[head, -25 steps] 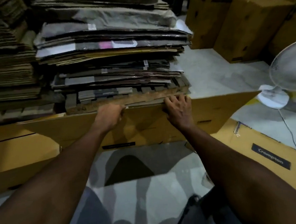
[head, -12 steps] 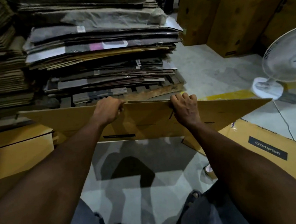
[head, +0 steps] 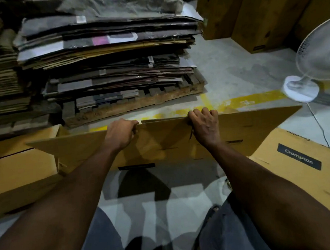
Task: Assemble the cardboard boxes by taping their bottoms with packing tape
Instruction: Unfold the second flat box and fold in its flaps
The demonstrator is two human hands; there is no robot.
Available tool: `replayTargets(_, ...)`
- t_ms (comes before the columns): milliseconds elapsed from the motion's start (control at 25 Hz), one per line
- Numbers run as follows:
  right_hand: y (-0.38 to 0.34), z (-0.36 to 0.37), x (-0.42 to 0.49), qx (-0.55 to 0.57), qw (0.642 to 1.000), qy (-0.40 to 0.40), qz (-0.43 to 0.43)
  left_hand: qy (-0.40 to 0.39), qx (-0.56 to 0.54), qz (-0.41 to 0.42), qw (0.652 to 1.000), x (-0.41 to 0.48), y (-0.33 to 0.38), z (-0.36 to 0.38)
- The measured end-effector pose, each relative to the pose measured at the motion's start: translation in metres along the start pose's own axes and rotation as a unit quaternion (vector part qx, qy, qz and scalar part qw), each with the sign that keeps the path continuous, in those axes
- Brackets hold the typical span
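Observation:
A flattened brown cardboard box stands on edge on the floor in front of me, its flaps spreading left and right. My left hand grips its top edge left of centre, fingers curled over the far side. My right hand grips the same edge right of centre. A roll of packing tape peeks out on the floor beside my right forearm, mostly hidden.
A tall stack of flattened cartons on a wooden pallet stands behind. More flat boxes lie at left and right, one marked Crompton. A white pedestal fan and assembled boxes stand at right.
Both hands have pulled the flat box toward me, away from the pallet, and a yellow floor line now shows behind it. My grip on its top edge is unchanged.

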State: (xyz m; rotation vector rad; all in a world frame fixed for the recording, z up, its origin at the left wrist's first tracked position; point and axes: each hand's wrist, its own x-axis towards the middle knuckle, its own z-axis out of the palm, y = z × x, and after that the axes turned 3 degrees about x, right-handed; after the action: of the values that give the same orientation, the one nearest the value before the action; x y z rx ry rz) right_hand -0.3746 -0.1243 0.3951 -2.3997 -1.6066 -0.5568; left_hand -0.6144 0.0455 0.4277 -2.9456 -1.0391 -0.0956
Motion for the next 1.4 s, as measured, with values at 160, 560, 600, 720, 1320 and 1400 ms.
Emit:
replayTargets(160,-0.012,0.014,-0.001,0.008,1.0,0.009,-0.004,0.006,0.007,-0.043,0.999,-0.016,-0.005,0.021)
replayTargets(560,-0.011,0.068,0.005,0.036,0.993,-0.103,0.032,-0.054,-0.039,-0.067,0.996,-0.007,-0.003,0.072)
replayTargets(600,-0.01,0.073,0.007,0.04,0.989,-0.138,0.04,-0.068,-0.049,-0.064,0.994,-0.003,-0.006,0.079)
replayTargets(720,-0.009,0.088,0.0,0.045,0.976,-0.209,0.042,-0.106,-0.068,-0.073,0.989,0.008,-0.01,0.098)
replayTargets(1320,-0.003,0.102,0.015,0.059,0.973,-0.219,0.049,0.006,-0.105,-0.074,0.992,0.03,0.017,0.105)
replayTargets(1400,-0.002,0.101,0.013,0.052,0.972,-0.223,0.048,0.006,-0.097,-0.065,0.993,0.029,0.02,0.103)
